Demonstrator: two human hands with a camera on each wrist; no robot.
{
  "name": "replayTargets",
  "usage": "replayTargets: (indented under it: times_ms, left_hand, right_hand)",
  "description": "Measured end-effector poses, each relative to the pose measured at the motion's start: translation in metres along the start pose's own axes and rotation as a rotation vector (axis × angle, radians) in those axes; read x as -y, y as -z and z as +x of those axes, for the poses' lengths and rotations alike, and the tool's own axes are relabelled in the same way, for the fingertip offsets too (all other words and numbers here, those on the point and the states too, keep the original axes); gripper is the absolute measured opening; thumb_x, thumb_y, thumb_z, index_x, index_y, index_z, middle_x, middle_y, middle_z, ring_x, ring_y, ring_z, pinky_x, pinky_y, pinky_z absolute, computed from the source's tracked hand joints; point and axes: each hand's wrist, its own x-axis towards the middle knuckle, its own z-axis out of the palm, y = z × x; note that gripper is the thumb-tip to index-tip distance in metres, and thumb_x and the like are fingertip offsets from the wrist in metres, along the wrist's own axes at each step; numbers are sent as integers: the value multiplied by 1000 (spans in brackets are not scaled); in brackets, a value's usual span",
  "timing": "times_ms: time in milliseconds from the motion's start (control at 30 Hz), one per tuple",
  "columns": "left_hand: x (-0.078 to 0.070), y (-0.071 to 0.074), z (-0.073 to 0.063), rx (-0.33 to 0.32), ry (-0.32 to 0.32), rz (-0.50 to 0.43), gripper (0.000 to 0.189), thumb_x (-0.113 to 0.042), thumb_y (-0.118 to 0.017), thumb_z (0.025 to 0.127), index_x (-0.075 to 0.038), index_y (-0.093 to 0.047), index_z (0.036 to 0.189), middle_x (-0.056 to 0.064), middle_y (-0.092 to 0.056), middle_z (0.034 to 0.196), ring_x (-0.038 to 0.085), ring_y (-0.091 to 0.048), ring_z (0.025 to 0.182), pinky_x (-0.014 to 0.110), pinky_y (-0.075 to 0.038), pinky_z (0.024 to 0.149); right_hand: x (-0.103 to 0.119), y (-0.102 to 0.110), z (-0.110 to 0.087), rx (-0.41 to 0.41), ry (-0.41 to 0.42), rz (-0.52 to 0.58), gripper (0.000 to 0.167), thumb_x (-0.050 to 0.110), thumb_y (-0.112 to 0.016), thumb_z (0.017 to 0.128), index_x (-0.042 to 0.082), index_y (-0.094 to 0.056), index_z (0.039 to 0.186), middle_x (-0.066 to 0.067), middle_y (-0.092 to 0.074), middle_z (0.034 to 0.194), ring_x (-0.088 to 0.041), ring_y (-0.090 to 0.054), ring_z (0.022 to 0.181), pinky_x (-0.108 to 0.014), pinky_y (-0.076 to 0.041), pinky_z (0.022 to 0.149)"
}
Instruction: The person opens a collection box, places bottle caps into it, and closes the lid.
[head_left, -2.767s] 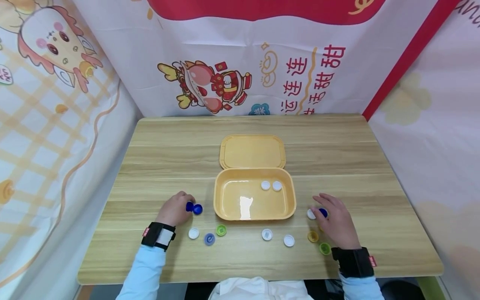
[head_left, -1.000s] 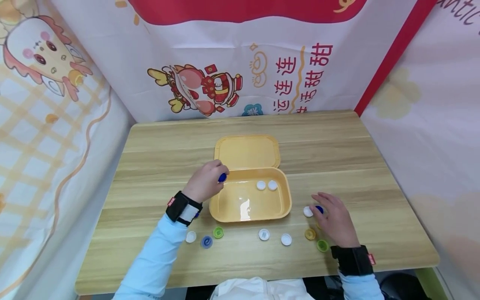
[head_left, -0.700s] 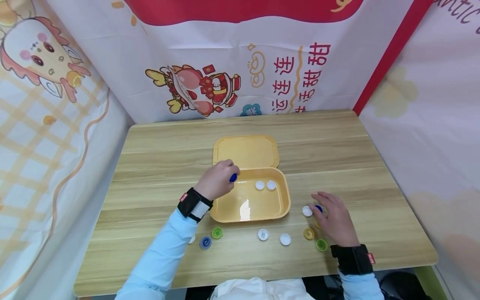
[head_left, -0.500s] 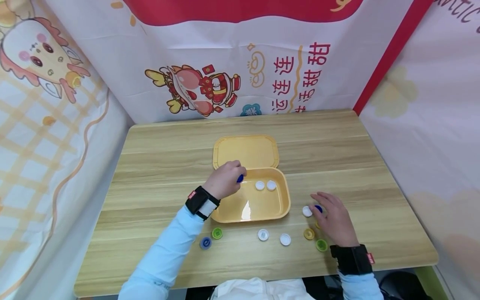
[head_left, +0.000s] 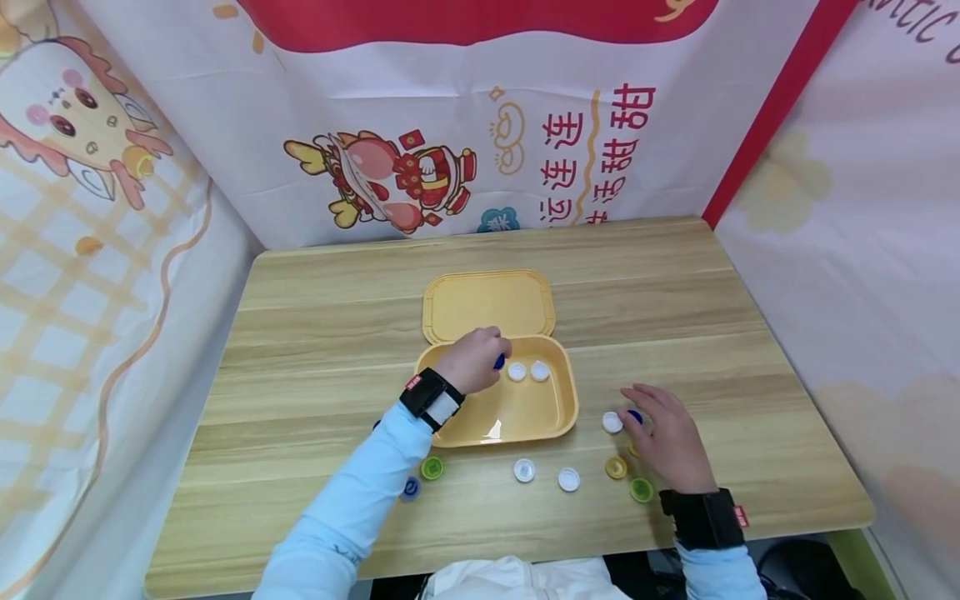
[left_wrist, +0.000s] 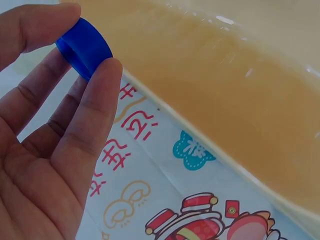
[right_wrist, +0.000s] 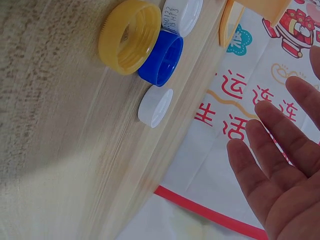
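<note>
My left hand (head_left: 471, 362) is over the left part of the yellow plastic box (head_left: 540, 417). Between thumb and fingertips it pinches a dark blue bottle cap (left_wrist: 86, 47), held above the box floor. Just right of that cap, two white bottle caps (head_left: 540, 371) lie inside the box. My right hand (head_left: 671, 442) hovers by the caps at the table's right, its fingers loosely extended and holding nothing. Near it lie a white cap (right_wrist: 155, 106), a blue cap (right_wrist: 162, 57) and a yellow cap (right_wrist: 129, 37); in the head view the right hand partly covers the blue one.
Behind the box lies its yellow lid (head_left: 487, 306). Along the front are two white caps (head_left: 524, 471), a green cap (head_left: 431, 468) and a lighter blue cap (head_left: 410, 488). Another yellow cap (head_left: 616, 467) and a green cap (head_left: 641, 490) lie at right. My left sleeve (head_left: 352, 508) hides some table.
My left hand took a blue cap from the table's left side and carried it rightward over the box, close to the white caps. The right hand stayed nearly still; the head view shifted slightly.
</note>
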Motion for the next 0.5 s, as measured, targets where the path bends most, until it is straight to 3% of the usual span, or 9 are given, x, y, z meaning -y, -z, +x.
replayTargets:
  times_ms: [300, 500]
  left_hand:
    - [-1, -21, 11, 50, 35, 8, 25, -2, -74, 80, -6, -71, 105, 8, -62, 98, 19, -61, 85, 25, -52, 71]
    - [3, -38, 17, 21, 13, 58, 12, 0, -73, 78, -8, -68, 85, 4, -62, 85, 17, -58, 76, 26, -49, 63]
  right_hand:
    - [-1, 2, -1, -5, 7, -7, 37, 17, -69, 92, 3, -62, 126, -19, -56, 129, -38, -48, 121, -57, -44, 95]
    - [-1, 4, -1, -13, 18, -8, 37, 15, -69, 91, 2, -62, 125, -20, -56, 128, -39, -49, 119, -58, -44, 94]
